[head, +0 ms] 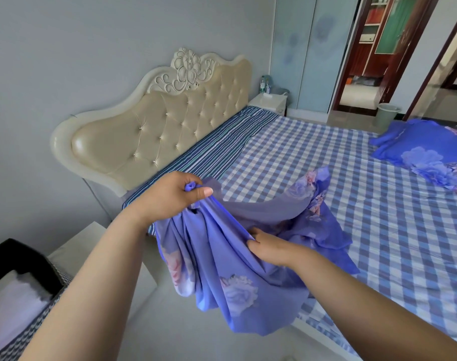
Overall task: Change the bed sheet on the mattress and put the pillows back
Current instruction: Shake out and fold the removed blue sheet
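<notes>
Both hands (167,196) bunching silky floral sheet (237,269)

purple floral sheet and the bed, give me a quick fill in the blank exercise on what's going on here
1. Both hands grip the purple floral sheet; the left hand holds it ____ than the right hand.
2. The cloth covering most of the mattress has a ____ pattern.
3. The floral pillow lies far from the ____.

Missing words: higher; checked; headboard

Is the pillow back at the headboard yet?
No, the pillow lies at the far side of the bed, well away from the headboard.
</notes>
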Action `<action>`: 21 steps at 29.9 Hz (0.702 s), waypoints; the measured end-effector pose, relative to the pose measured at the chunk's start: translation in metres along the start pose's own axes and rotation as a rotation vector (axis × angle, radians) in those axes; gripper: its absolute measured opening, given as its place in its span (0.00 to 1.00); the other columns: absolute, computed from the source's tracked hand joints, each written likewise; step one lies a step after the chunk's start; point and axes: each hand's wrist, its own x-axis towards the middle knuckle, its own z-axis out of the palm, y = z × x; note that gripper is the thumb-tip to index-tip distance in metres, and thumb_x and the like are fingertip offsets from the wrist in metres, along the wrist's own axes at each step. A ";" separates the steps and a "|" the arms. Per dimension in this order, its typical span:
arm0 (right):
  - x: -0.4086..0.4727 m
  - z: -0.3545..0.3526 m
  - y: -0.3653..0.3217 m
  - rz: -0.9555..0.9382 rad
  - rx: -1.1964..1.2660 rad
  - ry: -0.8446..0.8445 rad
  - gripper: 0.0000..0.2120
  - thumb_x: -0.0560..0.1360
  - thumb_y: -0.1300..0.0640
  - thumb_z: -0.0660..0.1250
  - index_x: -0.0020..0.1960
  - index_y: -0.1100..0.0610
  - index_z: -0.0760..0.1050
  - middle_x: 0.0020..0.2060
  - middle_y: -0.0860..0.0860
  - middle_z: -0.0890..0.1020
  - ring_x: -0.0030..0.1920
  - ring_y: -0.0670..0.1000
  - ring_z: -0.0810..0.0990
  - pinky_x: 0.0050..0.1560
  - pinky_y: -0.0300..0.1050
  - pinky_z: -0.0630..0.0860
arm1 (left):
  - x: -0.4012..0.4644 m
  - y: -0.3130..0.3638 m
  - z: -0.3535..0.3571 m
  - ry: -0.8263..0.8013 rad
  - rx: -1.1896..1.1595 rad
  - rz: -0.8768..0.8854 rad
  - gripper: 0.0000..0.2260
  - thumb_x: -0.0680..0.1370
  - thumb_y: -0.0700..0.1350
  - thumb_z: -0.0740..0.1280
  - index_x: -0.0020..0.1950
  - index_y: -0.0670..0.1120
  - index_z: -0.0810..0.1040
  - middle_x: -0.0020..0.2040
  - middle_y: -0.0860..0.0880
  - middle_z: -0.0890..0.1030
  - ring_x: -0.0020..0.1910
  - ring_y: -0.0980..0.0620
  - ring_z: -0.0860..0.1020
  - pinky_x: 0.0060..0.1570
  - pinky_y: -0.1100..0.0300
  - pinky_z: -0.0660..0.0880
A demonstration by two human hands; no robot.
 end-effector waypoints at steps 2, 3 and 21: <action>0.007 0.005 0.001 0.045 0.030 -0.034 0.21 0.77 0.43 0.51 0.65 0.51 0.66 0.60 0.50 0.75 0.57 0.53 0.74 0.61 0.50 0.70 | -0.002 0.001 -0.008 0.126 0.031 0.007 0.15 0.77 0.48 0.67 0.36 0.39 0.74 0.22 0.58 0.73 0.23 0.58 0.67 0.26 0.70 0.64; 0.009 0.007 0.001 0.061 0.052 -0.048 0.24 0.75 0.41 0.51 0.66 0.51 0.66 0.62 0.50 0.74 0.59 0.53 0.73 0.62 0.50 0.69 | -0.003 0.002 -0.013 0.197 0.035 0.009 0.14 0.78 0.48 0.67 0.34 0.43 0.75 0.23 0.57 0.74 0.25 0.59 0.69 0.28 0.71 0.65; -0.038 -0.158 0.021 -0.110 0.054 0.573 0.18 0.80 0.56 0.56 0.70 0.55 0.68 0.60 0.48 0.62 0.58 0.47 0.66 0.61 0.42 0.64 | -0.022 -0.076 -0.022 0.566 0.048 -0.360 0.15 0.79 0.52 0.63 0.42 0.41 0.76 0.36 0.42 0.77 0.42 0.41 0.75 0.41 0.56 0.65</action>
